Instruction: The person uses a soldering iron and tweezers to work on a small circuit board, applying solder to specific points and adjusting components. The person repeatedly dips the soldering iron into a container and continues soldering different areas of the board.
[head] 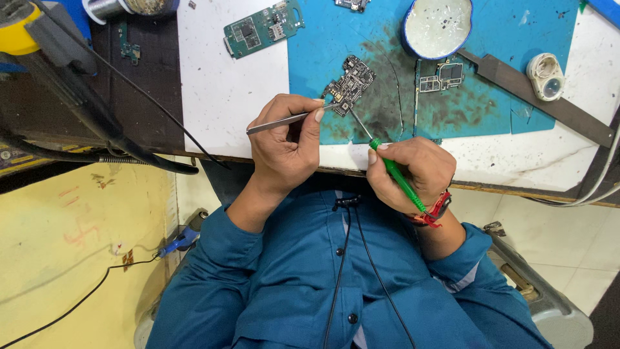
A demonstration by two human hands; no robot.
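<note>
So the small dark circuit board is lying flat on the blue mat, a bit beyond both hands, and both tools are on it. The left hand is curled around a pair of metal tweezers, pinching them shut-ish with thumb and forefinger — the tips reach the near left edge of the board. The right hand grips a green-handled probe like a pen, its thin metal tip slanting up to the board's near edge, just right of the tweezer tips.

My read is it's mid-job: the board is bare and out on the mat, tools are in contact, nothing looks lifted off yet — can't tell if the tweezers hold a part, too small.

Other stuff around: a green circuit board far left on the white table, a round blue-rimmed dish far right.
</note>
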